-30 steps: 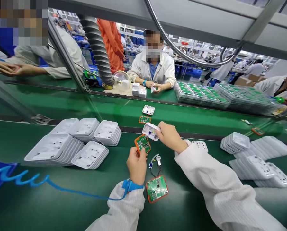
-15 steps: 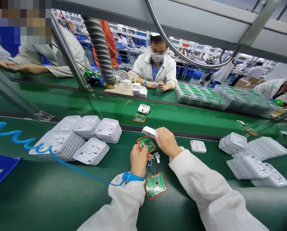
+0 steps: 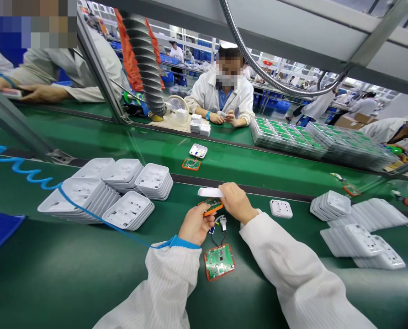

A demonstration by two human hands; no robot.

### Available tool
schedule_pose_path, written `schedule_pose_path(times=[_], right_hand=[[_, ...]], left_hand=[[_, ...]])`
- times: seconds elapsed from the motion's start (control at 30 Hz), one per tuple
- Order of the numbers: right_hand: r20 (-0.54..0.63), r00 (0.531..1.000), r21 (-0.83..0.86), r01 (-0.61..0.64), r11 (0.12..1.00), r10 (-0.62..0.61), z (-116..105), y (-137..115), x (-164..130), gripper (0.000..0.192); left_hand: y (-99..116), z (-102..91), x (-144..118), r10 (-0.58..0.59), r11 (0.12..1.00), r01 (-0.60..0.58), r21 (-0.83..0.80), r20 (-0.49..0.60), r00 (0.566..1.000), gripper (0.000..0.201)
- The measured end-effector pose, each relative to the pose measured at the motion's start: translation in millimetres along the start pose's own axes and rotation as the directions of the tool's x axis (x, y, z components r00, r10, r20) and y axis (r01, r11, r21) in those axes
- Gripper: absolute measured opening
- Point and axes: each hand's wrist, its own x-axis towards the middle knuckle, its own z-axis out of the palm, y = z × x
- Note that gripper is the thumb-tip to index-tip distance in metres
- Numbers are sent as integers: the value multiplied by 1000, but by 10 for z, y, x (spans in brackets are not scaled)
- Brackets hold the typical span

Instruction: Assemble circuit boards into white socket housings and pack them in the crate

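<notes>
Two hands meet over a green matte surface (image 3: 70,274), each holding one part of a small device.

Stacks of shallow white moulded plastic trays (image 3: 121,192) with rounded corners sit at the left, crossed by a blue coiled cord (image 3: 29,171). The left hand (image 3: 197,225), its grip pinched narrow, holds a flat green circuit board in an orange frame (image 3: 211,205) by its near edge, just above the surface. Below it lies a second circuit board (image 3: 219,261), square, with thin wires running up to a small connector (image 3: 223,224). The right hand (image 3: 237,201), grip closed, holds a smooth white plastic cover (image 3: 209,192) flat, directly over the held board and nearly touching it. Further right lie a white socket face (image 3: 281,208) and fanned rows of glossy white housings (image 3: 361,228).
</notes>
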Motion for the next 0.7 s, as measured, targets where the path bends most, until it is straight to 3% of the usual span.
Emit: schedule_pose_path(times=[0.1, 0.17, 0.2, 0.23, 0.3, 0.33, 0.37, 0.4, 0.57, 0.7], right_hand=[[-26, 999, 125, -23, 992, 27, -41, 21, 1, 25], [-61, 974, 201, -201, 959, 218, -81, 47, 13, 22], [-53, 930, 254, -340, 906, 363, -98, 70, 23, 20], [1, 847, 332, -501, 799, 531, -109, 99, 36, 18], [231, 602, 469, -757, 455, 764, -105, 178, 75, 14], [359, 491, 497, -820, 283, 794, -90, 227, 104, 12], [464, 411, 500, -853, 151, 785, -66, 283, 141, 11], [532, 363, 491, -868, 71, 765, -37, 346, 188, 11], [553, 286, 464, -886, -4, 782, 95, 787, 544, 7], [388, 226, 431, -901, 40, 894, 30, 1214, 709, 13]], left_hand=[[-14, -9, -10, 4, 1000, -4, -4, 21, 1000, 8], [-25, -14, -16, 30, 999, -30, -12, 27, 999, 8], [-33, -15, -15, 58, 998, -58, -18, 22, 998, 8], [-43, -16, -6, 95, 995, -95, -26, 11, 995, 9], [-64, -19, 38, 189, 981, -190, -37, -29, 982, 11], [-73, -23, 77, 236, 971, -238, -34, -55, 970, 13], [-80, -30, 125, 272, 962, -274, -20, -79, 959, 14], [-84, -42, 180, 299, 954, -300, 7, -99, 949, 14], [-74, -167, 410, 460, 872, -398, 286, -201, 865, 28], [-92, -322, 428, 507, 782, -417, 464, -84, 858, 26]])
